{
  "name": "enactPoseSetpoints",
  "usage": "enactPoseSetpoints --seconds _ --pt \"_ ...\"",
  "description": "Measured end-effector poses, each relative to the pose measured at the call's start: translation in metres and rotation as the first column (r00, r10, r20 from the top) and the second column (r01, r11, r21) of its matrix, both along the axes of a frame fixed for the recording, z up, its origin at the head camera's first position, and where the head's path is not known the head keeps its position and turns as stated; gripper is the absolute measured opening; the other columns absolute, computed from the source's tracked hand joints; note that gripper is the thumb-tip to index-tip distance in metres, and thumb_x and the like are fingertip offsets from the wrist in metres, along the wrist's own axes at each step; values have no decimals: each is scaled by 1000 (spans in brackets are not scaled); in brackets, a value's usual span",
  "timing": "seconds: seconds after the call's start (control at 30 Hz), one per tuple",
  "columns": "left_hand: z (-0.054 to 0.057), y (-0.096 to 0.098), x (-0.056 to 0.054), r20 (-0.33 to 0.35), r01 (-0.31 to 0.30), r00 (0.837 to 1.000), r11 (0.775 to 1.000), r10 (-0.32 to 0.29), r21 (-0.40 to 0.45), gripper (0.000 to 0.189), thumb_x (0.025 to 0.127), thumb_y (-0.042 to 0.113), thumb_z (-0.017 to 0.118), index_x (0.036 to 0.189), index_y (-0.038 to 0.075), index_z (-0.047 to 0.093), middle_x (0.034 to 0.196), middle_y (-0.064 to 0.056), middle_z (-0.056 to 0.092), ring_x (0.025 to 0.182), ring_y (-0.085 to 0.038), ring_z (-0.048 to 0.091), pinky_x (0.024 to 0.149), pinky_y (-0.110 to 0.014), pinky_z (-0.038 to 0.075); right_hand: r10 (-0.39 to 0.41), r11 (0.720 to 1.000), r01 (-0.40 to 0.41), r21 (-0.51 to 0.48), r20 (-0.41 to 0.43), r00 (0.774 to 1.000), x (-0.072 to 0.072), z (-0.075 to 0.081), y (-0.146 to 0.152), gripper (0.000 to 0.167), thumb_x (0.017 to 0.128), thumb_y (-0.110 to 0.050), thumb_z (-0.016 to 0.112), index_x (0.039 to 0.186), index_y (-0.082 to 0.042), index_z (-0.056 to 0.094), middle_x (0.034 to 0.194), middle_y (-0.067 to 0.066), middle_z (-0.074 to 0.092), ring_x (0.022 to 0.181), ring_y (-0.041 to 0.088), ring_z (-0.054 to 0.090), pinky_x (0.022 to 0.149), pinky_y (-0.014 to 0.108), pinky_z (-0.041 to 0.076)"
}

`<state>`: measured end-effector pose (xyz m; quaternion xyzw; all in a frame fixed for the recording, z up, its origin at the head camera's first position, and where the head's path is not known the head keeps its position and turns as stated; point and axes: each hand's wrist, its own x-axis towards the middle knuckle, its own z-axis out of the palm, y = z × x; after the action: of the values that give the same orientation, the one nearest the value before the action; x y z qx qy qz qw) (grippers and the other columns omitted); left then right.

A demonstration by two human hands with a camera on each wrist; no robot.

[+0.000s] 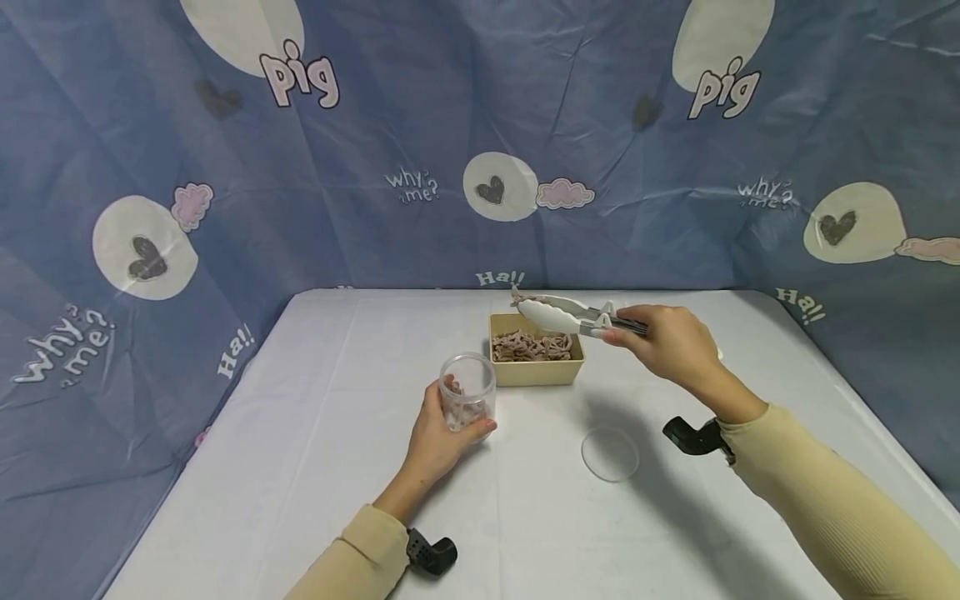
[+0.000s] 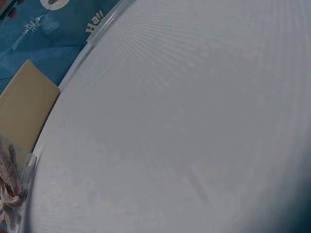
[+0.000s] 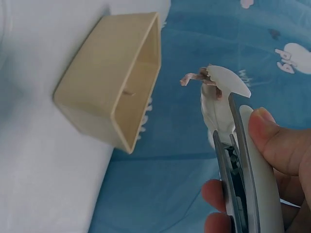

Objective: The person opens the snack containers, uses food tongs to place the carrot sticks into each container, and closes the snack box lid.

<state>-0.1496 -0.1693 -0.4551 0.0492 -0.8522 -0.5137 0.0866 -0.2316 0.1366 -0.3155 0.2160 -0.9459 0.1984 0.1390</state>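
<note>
Tongs (image 1: pixel 551 317) aloft, a person's right hand (image 1: pixel 671 337) pinches the handles between thumb and curled fingers, as the white-tipped ends hold a small brownish piece (image 3: pixel 189 78) above a cream box (image 1: pixel 536 374) on a white-covered table (image 1: pixel 360 350). The left hand (image 1: pixel 441 440) wraps a clear jar (image 1: pixel 486 398) low on its side, thumb to the near right and fingers to the left, a grip that seems meant to steady it while leaving its mouth uncovered; whether its base meets the table cannot be told. More brownish strips (image 1: pixel 528 346) lie heaped in the box, and similar strips (image 2: pixel 8 179) show through the jar's wall. The jar stands just beside the box's near left corner, a placing that likely keeps the reach between them short. A clear round disc (image 1: pixel 610 454), apparently a lid, lies flat toward the right, apart from both containers. The box's walls rise above its contents and the jar's rim is narrow, so the tongs would probably need height to pass over either edge. Behind the box, a strip of table separates it from the far edge and the patterned blue backdrop (image 1: pixel 420 250); the widest room for the jar lies to its left, while the right forearm reaches over the table's right side, beyond the disc.
</note>
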Motion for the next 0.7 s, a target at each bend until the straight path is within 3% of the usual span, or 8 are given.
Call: enactPoseSetpoints --seconds 0.13,0.7 --pt "0 0 0 -7 2 1000 1000 -2 0 98 74 39 86 149 11 30 147 -16 46 140 -35 43 115 -56 33 26 999 -28 -38 -41 999 4 3 -3 36 88 -35 73 113 -9 74 98 11 77 79 26 68 66 43 51" --pt "0 1 0 -5 -4 1000 1000 4 -8 97 74 37 86 148 11 29 147 -16 46 141 -36 42 115 -57 32 146 982 -148 -117 -31 989 24 15 -19 33 88 -31 74 111 -7 75 74 2 68 58 9 46 58 25 40"
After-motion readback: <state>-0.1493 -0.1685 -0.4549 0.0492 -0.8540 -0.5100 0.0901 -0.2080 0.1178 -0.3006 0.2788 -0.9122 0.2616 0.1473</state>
